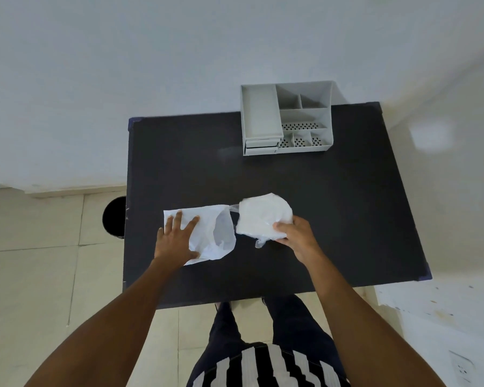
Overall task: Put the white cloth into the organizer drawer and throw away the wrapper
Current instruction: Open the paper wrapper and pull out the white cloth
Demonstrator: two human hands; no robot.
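Observation:
A white wrapper (213, 233) lies flat on the black table (333, 205), its mouth gaping toward the right. My left hand (176, 238) presses on its left half with fingers spread. Just to the right, my right hand (294, 234) grips the near edge of a folded white cloth (263, 216), which still has a thin clear film around it. The cloth sits just outside the wrapper's mouth. A grey organizer (287, 118) stands at the table's far edge, its drawers (261, 145) at the lower left front, shut.
A black round bin (113, 217) stands on the tiled floor just left of the table. A white wall runs behind the table. A paint-flecked white surface (444, 303) lies at the right. My legs are under the near table edge.

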